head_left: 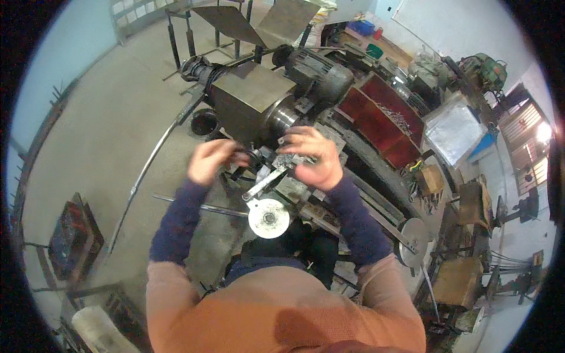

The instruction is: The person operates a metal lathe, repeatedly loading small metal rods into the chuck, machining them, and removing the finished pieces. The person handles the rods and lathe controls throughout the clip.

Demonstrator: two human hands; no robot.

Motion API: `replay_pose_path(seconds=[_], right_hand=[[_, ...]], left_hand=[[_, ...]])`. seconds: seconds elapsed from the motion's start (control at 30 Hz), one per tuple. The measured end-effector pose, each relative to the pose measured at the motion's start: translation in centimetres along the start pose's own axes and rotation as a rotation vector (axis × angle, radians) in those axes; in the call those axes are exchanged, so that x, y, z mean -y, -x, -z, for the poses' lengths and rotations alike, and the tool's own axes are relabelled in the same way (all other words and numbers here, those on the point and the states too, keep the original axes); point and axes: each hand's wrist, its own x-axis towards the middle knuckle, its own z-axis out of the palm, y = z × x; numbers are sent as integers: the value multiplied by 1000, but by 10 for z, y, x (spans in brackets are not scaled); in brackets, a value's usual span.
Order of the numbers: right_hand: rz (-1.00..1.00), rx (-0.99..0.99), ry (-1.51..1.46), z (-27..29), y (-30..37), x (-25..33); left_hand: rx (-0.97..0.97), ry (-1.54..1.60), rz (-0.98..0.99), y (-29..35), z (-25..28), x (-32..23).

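Head view is showing the right hand (321, 154), fingers spread, ideally kept off the spindle (282, 117), and left hand (213, 160), grip unclear.

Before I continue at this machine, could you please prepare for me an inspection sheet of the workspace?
Surface: grey floor shows at left; marks visible.
Things at the hands: machine with a boxy metal housing, a shiny cylindrical part, a metal lever and a round whitish disc.
Clutter: metal chips in a red tray.
Hands: left hand blurred beside the machine, grip unclear; right hand near the cylindrical part, thumb apart from fingers, contact unclear.
Cables: thin dark strands at far right; cannot tell whether cables.
Surroundings: bright window at right, pale blue wall at left.
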Motion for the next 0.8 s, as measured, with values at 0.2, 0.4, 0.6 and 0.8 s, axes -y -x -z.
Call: replay_pose_path(seconds=[0.2, 0.4, 0.6, 0.8], right_hand=[[-99, -173, 95, -8, 33, 15], [-117, -152, 174, -9, 37, 16], [-88, -114, 194, -20, 24, 15], [-145, 120, 250, -12, 18, 9]], left_hand=[[417, 815, 116, -35, -95, 27], [307, 551, 0, -40, -95, 32], [255, 448, -83, -39, -80, 34], [265, -26, -180, -46, -65, 16]])
